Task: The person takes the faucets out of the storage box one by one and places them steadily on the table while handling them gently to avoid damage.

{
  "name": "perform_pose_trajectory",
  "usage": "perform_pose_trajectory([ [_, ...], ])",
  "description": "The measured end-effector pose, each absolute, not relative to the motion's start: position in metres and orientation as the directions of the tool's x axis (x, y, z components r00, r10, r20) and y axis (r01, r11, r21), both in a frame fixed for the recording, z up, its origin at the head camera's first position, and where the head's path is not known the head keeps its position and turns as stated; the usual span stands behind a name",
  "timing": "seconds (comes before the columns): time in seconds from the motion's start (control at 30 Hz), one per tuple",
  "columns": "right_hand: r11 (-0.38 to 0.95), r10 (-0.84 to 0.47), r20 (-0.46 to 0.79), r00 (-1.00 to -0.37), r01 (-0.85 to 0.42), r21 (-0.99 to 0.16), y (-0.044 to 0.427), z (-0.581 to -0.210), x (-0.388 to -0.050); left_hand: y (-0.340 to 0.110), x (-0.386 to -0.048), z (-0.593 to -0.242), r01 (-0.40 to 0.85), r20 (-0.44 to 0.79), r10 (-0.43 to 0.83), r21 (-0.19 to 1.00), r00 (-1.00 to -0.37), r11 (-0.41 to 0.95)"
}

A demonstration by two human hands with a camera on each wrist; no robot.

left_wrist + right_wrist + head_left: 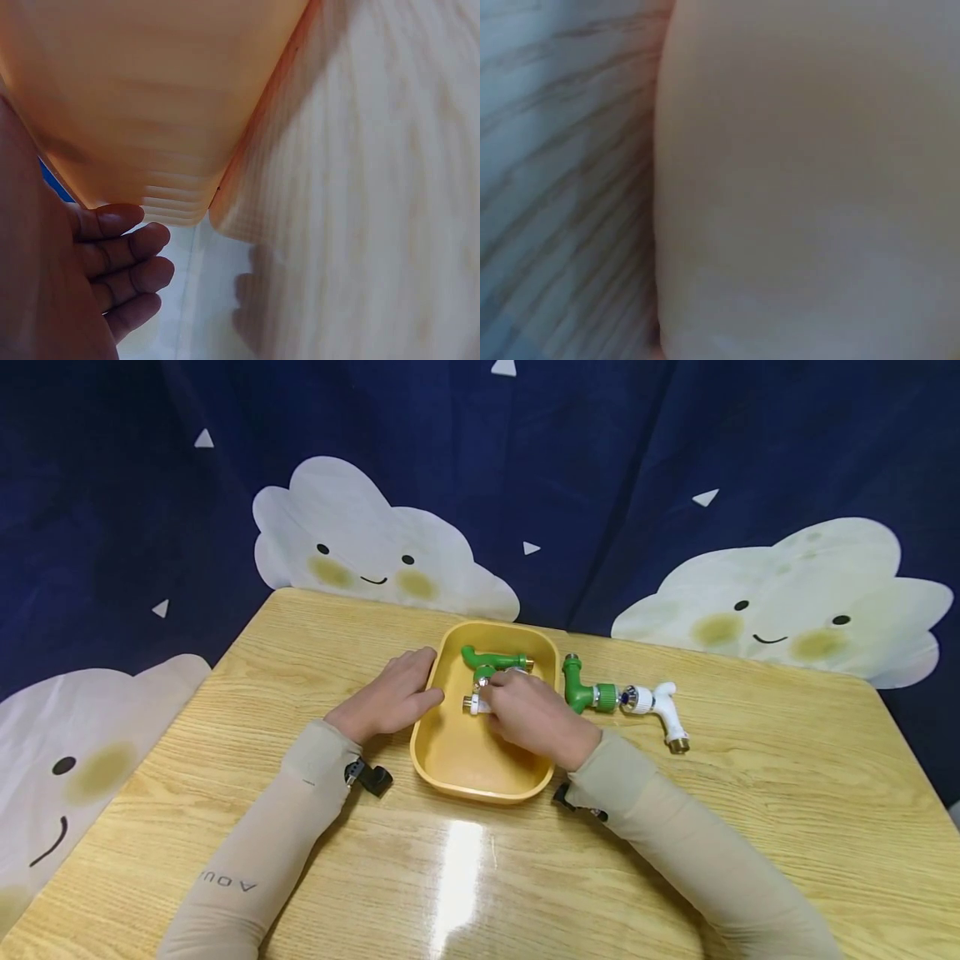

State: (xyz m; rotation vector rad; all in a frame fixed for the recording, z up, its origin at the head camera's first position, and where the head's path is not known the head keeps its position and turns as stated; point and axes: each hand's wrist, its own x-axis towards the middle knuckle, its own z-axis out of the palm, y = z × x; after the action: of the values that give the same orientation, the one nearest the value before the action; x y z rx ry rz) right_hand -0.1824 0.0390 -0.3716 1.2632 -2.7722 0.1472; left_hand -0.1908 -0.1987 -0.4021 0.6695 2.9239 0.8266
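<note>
A yellow plastic tub (pixel 480 793) stands on the wooden table. My right hand (pixel 528 714) reaches inside it and grips a white tap (pixel 476 704), most of which is hidden under the fingers. Just behind, a green tap (pixel 495 660) lies in the tub. Against the tub's left side rests my left hand (pixel 390 697), its thumb at the rim. In the left wrist view the loosely bent fingers (pixel 139 274) of that hand lie beside the tub's outer wall (pixel 150 97). The right wrist view is filled by the blurred tub wall (pixel 802 180).
Right of the tub, a second green tap (pixel 576 687) and a second white tap (pixel 666 706) lie end to end on the table (pixel 750 827). A dark blue curtain (pixel 585 460) with clouds hangs behind the table's far edge.
</note>
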Motion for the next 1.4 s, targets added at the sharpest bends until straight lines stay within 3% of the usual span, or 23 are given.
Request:
perform_pose_trajectory([
  [0.47,0.63,-0.771,0.097,-0.63,-0.776,-0.035,0.036,-0.371,-0.176,-0.199,-0.19,-0.4,0.393,0.083,0.41,0.504,-0.909,0.769],
  [0.97,0.627,-0.772,0.057,-0.633,-0.773,-0.099,0.034,-0.37,-0.171,-0.199,-0.188,-0.399,0.392,0.072,0.416,0.509,-0.907,0.766],
  [1.4,0.648,-0.761,0.025,-0.648,-0.761,-0.02,0.028,-0.369,-0.166,-0.198,-0.187,-0.398,0.395,0.08,0.416,0.516,-0.906,0.76],
])
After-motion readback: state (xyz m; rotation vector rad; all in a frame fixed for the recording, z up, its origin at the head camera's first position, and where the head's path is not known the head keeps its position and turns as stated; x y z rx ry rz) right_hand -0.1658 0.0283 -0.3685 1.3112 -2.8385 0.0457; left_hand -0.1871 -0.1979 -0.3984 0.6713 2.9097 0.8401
